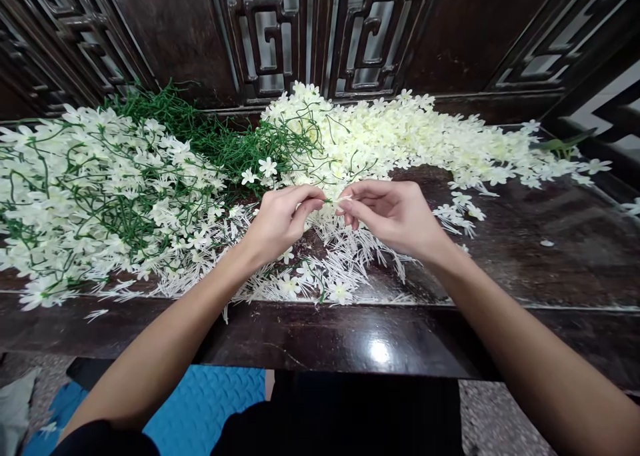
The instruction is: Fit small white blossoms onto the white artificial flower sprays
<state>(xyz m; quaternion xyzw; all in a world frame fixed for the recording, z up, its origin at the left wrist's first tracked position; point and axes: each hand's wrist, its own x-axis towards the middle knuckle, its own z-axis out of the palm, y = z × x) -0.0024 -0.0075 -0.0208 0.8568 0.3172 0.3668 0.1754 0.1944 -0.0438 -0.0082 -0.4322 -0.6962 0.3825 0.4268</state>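
Observation:
My left hand point(286, 219) is closed in a pinch on a thin green artificial flower stem point(327, 201). Facing it, my right hand point(393, 215) pinches a small white flower piece at the stem's end; its exact shape is mostly hidden by the fingers. Both hands meet above a scatter of white stamen-like pieces point(357, 249). Left of them lies a large heap of white artificial flowers on green stems point(100, 189). Behind the hands, loose cream-white flower heads point(390, 136) form a long pile. Bare green stems point(200, 136) lie tangled between the two heaps.
Everything lies on a dark, glossy wooden bench point(525, 263) with a raised front edge. A carved wooden lattice back point(320, 36) rises behind it. A green leafy piece point(563, 146) sits at the far right. A blue textured mat point(210, 403) is on the floor below.

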